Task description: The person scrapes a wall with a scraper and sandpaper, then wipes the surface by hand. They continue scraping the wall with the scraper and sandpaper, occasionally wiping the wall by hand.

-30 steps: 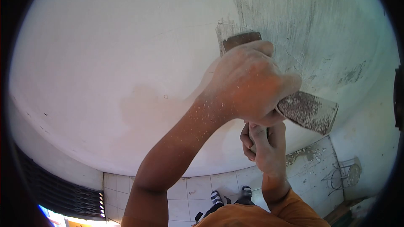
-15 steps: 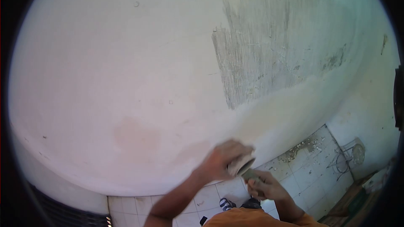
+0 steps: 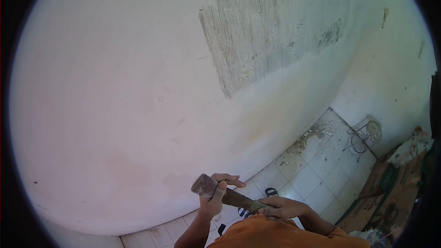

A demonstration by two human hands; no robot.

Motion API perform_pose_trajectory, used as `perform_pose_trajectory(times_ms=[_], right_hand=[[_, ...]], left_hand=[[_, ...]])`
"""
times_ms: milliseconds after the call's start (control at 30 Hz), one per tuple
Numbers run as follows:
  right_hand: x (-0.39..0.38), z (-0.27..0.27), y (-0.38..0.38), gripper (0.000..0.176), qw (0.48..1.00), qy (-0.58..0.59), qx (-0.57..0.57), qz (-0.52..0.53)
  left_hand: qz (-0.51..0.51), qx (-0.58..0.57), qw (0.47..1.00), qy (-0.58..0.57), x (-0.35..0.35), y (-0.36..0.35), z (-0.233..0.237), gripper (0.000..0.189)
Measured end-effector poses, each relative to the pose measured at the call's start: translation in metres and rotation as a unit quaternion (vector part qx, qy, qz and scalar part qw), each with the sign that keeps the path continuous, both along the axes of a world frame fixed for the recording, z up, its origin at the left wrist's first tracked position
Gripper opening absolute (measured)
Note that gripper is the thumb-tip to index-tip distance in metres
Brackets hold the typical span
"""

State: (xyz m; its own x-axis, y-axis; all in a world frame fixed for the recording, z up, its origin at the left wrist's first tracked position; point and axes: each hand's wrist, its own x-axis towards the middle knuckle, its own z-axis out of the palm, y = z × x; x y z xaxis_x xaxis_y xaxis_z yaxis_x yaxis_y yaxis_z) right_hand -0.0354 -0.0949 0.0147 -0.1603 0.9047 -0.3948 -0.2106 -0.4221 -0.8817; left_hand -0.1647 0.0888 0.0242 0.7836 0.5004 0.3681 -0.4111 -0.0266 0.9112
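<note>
One left hand (image 3: 211, 205) and one right hand (image 3: 285, 207), two in all; at least one scraper (image 3: 237, 198); two sandals (image 3: 271, 192); one orange shirt (image 3: 271, 234); one stool (image 3: 374, 131); one scraped patch (image 3: 264, 32).

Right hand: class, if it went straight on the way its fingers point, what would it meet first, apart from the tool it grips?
Most likely the left hand, ahead of the right hand along the tool, though this single view leaves depth unclear.
</note>
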Motion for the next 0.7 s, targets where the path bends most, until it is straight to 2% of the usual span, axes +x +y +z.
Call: perform_pose_trajectory(times_ms=[233, 267, 433, 533, 633, 700], right_hand=[[-0.008, 0.000, -0.010, 0.027, 0.999, 0.031, -0.027, -0.004], [-0.008, -0.003, -0.009, 0.028, 1.000, 0.024, -0.005, -0.002], [0.000, -0.036, -0.002, 0.033, 0.997, 0.003, 0.067, 0.021], [0.002, -0.039, 0.004, 0.036, 0.991, -0.048, 0.122, -0.015], [0.013, -0.045, 0.006, 0.037, 0.997, -0.013, 0.067, 0.018], [0.008, -0.043, 0.005, 0.036, 0.994, -0.021, 0.108, -0.022]], left_hand=[[-0.150, -0.181, 0.971, -0.036, -0.006, 0.007, -0.011, 0.034], [-0.139, -0.189, 0.972, -0.027, -0.008, 0.007, -0.009, 0.038], [-0.097, -0.269, 0.955, -0.078, -0.007, 0.000, 0.001, 0.034], [-0.095, -0.319, 0.938, -0.101, -0.006, 0.000, -0.004, 0.032], [-0.093, -0.341, 0.930, -0.103, -0.001, -0.001, 0.002, 0.032], [-0.089, -0.335, 0.933, -0.099, -0.001, -0.006, 0.007, 0.032]])
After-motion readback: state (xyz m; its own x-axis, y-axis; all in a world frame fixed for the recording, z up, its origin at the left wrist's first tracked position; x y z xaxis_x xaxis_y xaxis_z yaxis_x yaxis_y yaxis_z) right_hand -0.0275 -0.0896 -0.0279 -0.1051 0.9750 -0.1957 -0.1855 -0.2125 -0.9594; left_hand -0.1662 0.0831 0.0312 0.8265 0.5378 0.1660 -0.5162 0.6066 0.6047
